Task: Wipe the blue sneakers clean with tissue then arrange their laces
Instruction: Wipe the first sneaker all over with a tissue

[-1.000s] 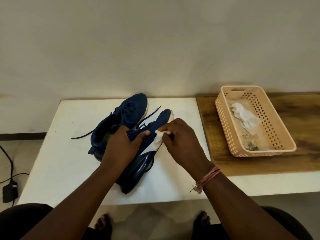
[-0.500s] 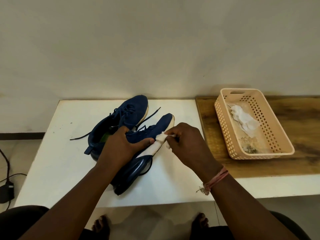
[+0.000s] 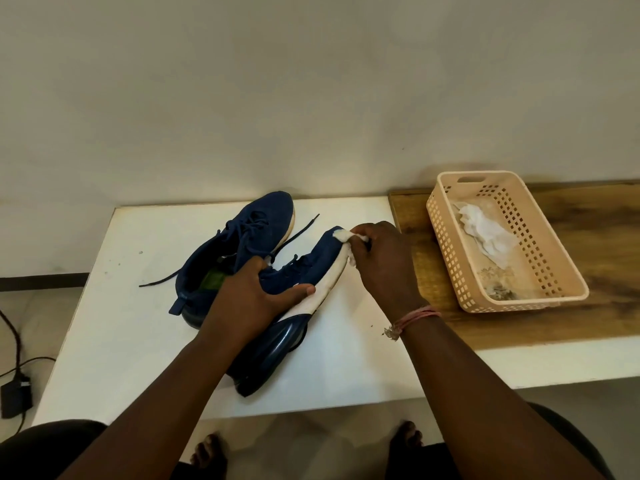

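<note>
Head view: R hand [image 3: 384, 265] pinching tissue [image 3: 341, 234] at toe; shoe [image 3: 304, 271] axis runs back toward L hand [image 3: 256, 299], clamped midshoe.

Bare forearms and feet, dark trousers [image 3: 52, 448], pink thread bracelet [image 3: 417, 314] on right wrist

a white table [image 3: 131, 327] carries two blue sneakers: the far sneaker [image 3: 242, 244] with loose laces trailing on the top, and the near sneaker [image 3: 277, 341]. a wooden board [image 3: 595, 268] on its right side bears a peach basket [image 3: 540, 299].
</note>
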